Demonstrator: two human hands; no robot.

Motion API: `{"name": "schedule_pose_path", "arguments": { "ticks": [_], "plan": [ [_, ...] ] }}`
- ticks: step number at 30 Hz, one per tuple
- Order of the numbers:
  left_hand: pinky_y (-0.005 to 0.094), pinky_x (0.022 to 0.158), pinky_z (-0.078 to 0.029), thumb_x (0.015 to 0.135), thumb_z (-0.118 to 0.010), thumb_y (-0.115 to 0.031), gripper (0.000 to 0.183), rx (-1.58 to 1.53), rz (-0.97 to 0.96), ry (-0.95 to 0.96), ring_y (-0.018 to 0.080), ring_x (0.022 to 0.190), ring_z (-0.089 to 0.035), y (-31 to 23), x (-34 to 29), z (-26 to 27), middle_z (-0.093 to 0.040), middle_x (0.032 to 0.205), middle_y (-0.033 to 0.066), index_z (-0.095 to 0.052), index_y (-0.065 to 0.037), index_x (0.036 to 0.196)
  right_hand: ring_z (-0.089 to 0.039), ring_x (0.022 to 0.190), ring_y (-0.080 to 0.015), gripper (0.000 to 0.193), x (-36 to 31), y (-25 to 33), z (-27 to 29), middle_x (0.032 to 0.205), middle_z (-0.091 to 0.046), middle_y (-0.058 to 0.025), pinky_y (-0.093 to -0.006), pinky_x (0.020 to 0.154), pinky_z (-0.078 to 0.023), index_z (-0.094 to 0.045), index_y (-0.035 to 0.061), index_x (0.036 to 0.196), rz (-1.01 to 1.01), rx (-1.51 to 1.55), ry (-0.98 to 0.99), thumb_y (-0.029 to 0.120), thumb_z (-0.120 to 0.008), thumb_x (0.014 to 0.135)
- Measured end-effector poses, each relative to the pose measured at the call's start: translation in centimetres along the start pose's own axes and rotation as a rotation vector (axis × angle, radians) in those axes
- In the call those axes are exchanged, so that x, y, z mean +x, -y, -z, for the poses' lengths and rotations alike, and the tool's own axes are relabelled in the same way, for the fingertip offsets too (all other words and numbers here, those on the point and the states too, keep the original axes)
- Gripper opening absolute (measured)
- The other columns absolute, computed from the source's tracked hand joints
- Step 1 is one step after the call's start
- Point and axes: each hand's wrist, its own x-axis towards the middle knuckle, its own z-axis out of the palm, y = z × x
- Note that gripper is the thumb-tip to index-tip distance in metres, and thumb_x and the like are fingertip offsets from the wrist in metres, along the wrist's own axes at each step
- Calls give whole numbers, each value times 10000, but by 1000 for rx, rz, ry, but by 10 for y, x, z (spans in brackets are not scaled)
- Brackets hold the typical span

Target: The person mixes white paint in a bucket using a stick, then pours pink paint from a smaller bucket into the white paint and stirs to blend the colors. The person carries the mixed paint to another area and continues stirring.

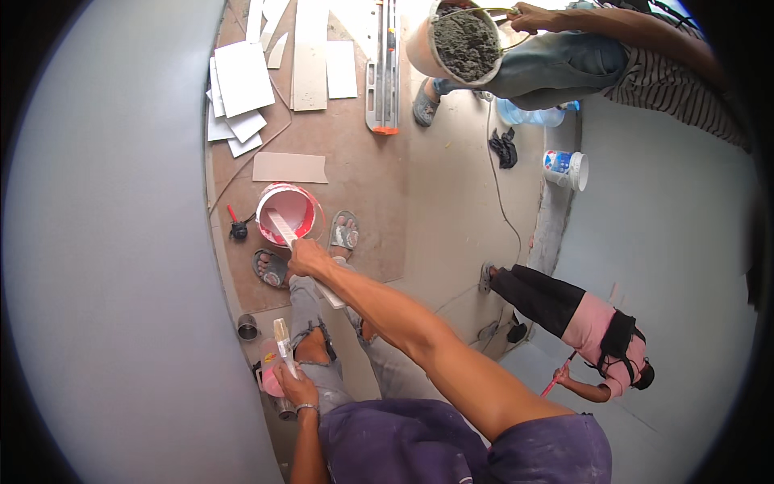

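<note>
My right hand [309, 258] is closed around a long pale strip [282, 228], its far end inside a red-and-white bucket [267, 232]. The strip's other end shows below my forearm. The bucket stands on the floor by my feet, its inside coated with whitish-pink residue. Lower left, my left hand [297, 385] grips a paintbrush [282, 339], bristles pointing up and away from me. Just beside that hand is a pink container [269, 373], partly hidden by it.
White tile pieces [244, 79], a cut tile [290, 168], a tile cutter [383, 81] and a red-handled tool [232, 214] lie ahead. One person holds a bucket of grey mortar [468, 44] at upper right; another [601, 331] holds a pink pole. A cable [501, 202] crosses the floor.
</note>
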Motion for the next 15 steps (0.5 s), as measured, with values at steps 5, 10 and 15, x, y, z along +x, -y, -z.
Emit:
{"name": "schedule_pose_path", "arguments": {
  "ticks": [5,10,15],
  "plan": [
    [481,958,-401,867,-557,34,277,56,0,76,438,1110,-503,30,-2,-13,-515,1170,243,-526,78,1139,-664,1082,-402,336,12,-20,1,1120,-665,-305,-453,883,-562,-703,-50,1067,-158,63,-73,88,-686,762],
    [478,1015,-381,883,-567,11,421,99,14,113,444,1172,-479,56,-1,-22,-497,1273,264,-482,103,1284,-667,1069,-398,352,-13,-33,-10,1100,-676,-288,-454,878,-558,-695,-58,1064,-185,84,-80,157,-684,784],
    [466,1010,-386,877,-577,23,417,76,32,123,430,1168,-486,59,1,-20,-500,1268,254,-482,100,1276,-676,1031,-407,345,-16,-30,-28,1059,-683,-295,-458,873,-550,-692,-85,1023,-109,22,-5,158,-623,787]
  ]
}}
